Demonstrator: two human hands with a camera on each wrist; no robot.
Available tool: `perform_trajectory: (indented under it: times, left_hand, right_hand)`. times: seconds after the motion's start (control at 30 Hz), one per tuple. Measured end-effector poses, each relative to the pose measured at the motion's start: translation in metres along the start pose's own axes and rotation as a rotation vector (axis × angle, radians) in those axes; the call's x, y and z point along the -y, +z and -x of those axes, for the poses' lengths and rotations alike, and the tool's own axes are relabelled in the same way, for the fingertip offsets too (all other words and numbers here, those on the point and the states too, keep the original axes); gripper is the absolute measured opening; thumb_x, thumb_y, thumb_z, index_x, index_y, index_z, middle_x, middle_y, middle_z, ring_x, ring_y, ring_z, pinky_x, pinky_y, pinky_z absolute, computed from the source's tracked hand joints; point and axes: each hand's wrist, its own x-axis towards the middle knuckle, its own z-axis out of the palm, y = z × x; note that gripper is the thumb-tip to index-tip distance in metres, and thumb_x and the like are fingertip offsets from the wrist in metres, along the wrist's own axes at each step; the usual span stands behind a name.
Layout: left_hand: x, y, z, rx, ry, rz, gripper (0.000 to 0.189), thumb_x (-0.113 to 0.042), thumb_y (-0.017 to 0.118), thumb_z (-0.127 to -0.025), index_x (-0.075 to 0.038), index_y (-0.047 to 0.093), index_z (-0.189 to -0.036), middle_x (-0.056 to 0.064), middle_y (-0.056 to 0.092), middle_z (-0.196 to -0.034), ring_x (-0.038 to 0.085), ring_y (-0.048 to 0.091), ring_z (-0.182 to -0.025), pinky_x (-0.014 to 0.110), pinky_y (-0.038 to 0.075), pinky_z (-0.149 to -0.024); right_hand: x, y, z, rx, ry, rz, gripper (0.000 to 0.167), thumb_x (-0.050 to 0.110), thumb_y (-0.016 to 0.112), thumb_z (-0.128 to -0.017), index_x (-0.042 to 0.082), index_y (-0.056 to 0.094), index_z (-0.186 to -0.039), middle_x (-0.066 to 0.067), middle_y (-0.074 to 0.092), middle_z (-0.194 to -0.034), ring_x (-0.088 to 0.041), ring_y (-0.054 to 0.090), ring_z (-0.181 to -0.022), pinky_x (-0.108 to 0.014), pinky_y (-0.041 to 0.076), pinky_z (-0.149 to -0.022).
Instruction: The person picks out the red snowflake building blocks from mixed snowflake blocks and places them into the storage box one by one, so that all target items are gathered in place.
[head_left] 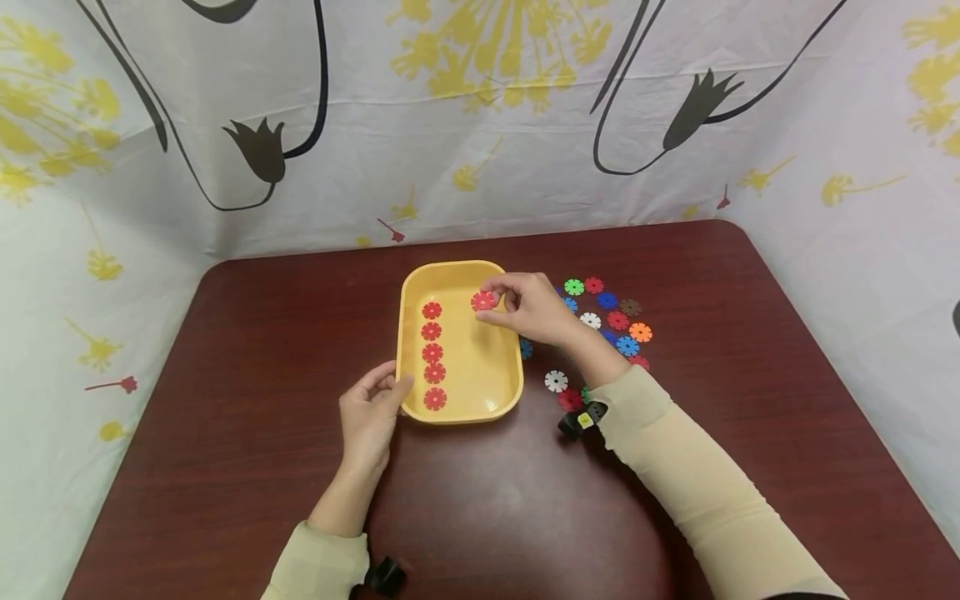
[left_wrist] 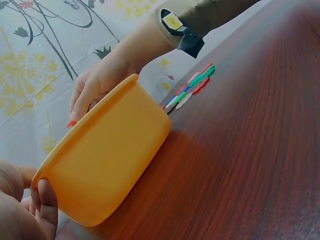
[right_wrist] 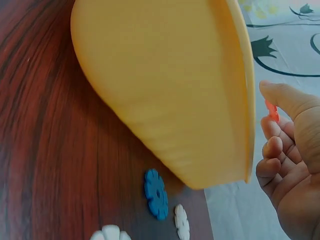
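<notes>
We have lots of room on the left part of the table [head_left: 262, 350] and in front of the yellow tray [head_left: 476, 375]. Its raised rim stops us from the sides, so our way in is from above. Inside, we have room right of the row of red pieces [head_left: 432, 353]. Our right hand [head_left: 536, 308] with a red piece [head_left: 482, 302] blocks the far right; our left hand [head_left: 369, 408] blocks the near left corner. Loose pieces [head_left: 591, 321] crowd the right.

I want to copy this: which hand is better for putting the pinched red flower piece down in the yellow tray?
Probably the right hand: it pinches the red flower piece above the yellow tray, while the left hand is busy holding the tray's rim.
</notes>
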Motion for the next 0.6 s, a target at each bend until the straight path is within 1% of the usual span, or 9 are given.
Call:
perform_trajectory:
  times: [0.07, 0.27, 0.43, 0.6]
  left_hand:
    - [0.000, 0.000, 0.000, 0.003, -0.001, 0.004, 0.032, -0.002, 0.076, -0.088, 0.005, 0.070, -0.119, 0.006, 0.056, -0.087, 0.007, 0.057, -0.066, 0.017, 0.051, -0.050]
    - [-0.001, -0.001, 0.000, 0.020, 0.001, 0.012, 0.032, -0.001, 0.075, -0.089, 0.006, 0.069, -0.120, 0.006, 0.056, -0.087, 0.008, 0.057, -0.067, 0.018, 0.052, -0.051]
    - [0.000, -0.001, 0.000, 0.025, 0.000, 0.012, 0.032, 0.000, 0.074, -0.089, 0.006, 0.068, -0.119, 0.006, 0.056, -0.087, 0.008, 0.058, -0.067, 0.018, 0.053, -0.051]
    - [0.000, -0.001, 0.000, 0.024, 0.004, 0.020, 0.032, 0.001, 0.074, -0.089, 0.007, 0.068, -0.119, 0.006, 0.056, -0.087, 0.008, 0.058, -0.066, 0.018, 0.053, -0.051]
  right_hand:
    - [0.001, 0.003, -0.003, 0.005, -0.006, 0.002, 0.037, 0.023, 0.085, -0.085, 0.000, 0.073, -0.110, -0.002, 0.059, -0.070, -0.015, 0.048, -0.057, -0.025, 0.041, -0.055]
    - [0.002, 0.009, -0.012, 0.027, -0.005, 0.010, 0.034, 0.024, 0.084, -0.085, 0.002, 0.073, -0.109, -0.003, 0.066, -0.084, -0.014, 0.054, -0.064, -0.025, 0.044, -0.055]
    - [0.003, 0.015, -0.019, 0.036, 0.004, 0.015, 0.031, 0.025, 0.085, -0.085, 0.005, 0.074, -0.107, -0.002, 0.065, -0.084, -0.015, 0.055, -0.065, -0.026, 0.046, -0.057]
    - [0.007, 0.020, -0.026, 0.039, 0.018, 0.022, 0.031, 0.023, 0.085, -0.085, 0.004, 0.074, -0.107, -0.004, 0.066, -0.084, -0.016, 0.055, -0.066, -0.026, 0.047, -0.059]
